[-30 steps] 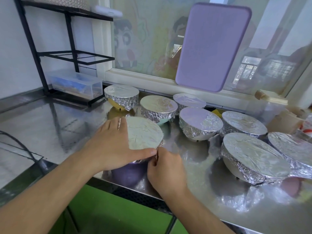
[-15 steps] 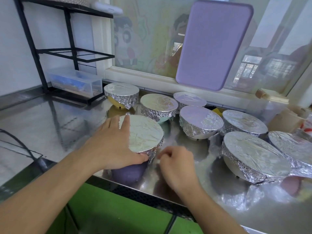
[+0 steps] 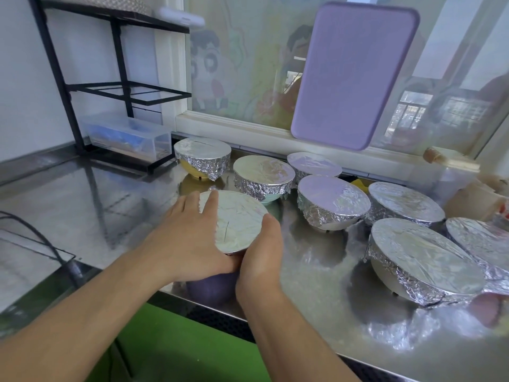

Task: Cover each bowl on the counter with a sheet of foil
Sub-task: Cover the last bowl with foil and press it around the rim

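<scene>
Both hands cupped the purple bowl at the worktop's front edge. Left hand wrapped its left side, fingers lying over the foil sheet on top. Right hand gripped the right side, fingers probably curled behind the rim, hidden. Seven other foil-covered bowls sat behind and to the right, nearest one just beyond. Purple board leaned on the window.

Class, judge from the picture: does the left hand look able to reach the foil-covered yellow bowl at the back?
Probably yes. The left hand rests on the purple bowl, and the yellow bowl stands just beyond its fingertips with only bare counter between.
</scene>
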A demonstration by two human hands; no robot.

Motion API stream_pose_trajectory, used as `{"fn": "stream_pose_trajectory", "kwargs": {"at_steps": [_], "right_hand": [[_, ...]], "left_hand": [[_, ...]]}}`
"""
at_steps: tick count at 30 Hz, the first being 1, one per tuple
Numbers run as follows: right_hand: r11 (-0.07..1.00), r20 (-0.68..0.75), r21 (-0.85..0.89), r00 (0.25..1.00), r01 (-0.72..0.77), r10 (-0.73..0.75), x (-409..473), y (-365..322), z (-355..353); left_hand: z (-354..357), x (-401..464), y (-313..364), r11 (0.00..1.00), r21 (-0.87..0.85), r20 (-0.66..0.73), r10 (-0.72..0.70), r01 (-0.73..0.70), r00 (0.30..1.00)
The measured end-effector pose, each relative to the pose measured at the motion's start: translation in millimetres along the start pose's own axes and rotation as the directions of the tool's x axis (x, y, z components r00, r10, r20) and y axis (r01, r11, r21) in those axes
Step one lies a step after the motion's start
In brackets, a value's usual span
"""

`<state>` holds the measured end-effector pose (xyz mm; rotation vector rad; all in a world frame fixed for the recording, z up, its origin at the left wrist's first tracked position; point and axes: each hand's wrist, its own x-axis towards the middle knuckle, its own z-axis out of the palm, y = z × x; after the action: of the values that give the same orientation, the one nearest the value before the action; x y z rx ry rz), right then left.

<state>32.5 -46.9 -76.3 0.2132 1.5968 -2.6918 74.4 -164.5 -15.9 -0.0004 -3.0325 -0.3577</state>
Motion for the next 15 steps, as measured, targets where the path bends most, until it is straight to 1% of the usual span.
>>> {"fn": "stream_pose_trajectory", "kwargs": {"at_steps": [2,4,7,9,12,14,15], "right_hand": [[0.999,-0.033,0.047,0.999,-0.017,0.018,2.7,3.7,2.7],[1.000,-0.022,0.014,1.000,-0.010,0.011,2.7,3.5,0.7],[0.998,0.070,-0.066,0.998,0.008,-0.003,3.5,-9.6,-6.7],[0.996,0.080,-0.082,0.996,0.034,-0.028,6.3,-26.1,-11.2],[0.997,0.043,0.044,0.998,-0.057,0.055,5.5,-43.6,-8.3],[0.994,0.036,0.054,0.995,-0.097,0.095,0.8,-42.8,-0.1],[0.993,0.014,0.067,0.996,-0.093,0.092,-3.0,-41.8,4.6]], "left_hand": [[0.4,0.1,-0.8,1.000,-0.009,0.002,0.003,-0.003,1.000],[1.2,-0.3,-1.6,1.000,-0.017,-0.003,0.004,-0.004,1.000],[1.6,-0.3,-1.7,1.000,-0.014,-0.020,0.000,-0.001,1.000],[1.3,-0.4,-2.1,1.000,0.009,-0.034,0.002,-0.002,0.999],[0.5,-1.9,-0.9,1.000,0.025,-0.028,0.010,-0.009,1.000],[-0.2,-2.7,0.4,1.000,0.015,-0.025,0.012,-0.012,1.000],[-0.4,-2.6,0.7,1.000,0.004,-0.019,0.012,-0.012,1.000]]}}
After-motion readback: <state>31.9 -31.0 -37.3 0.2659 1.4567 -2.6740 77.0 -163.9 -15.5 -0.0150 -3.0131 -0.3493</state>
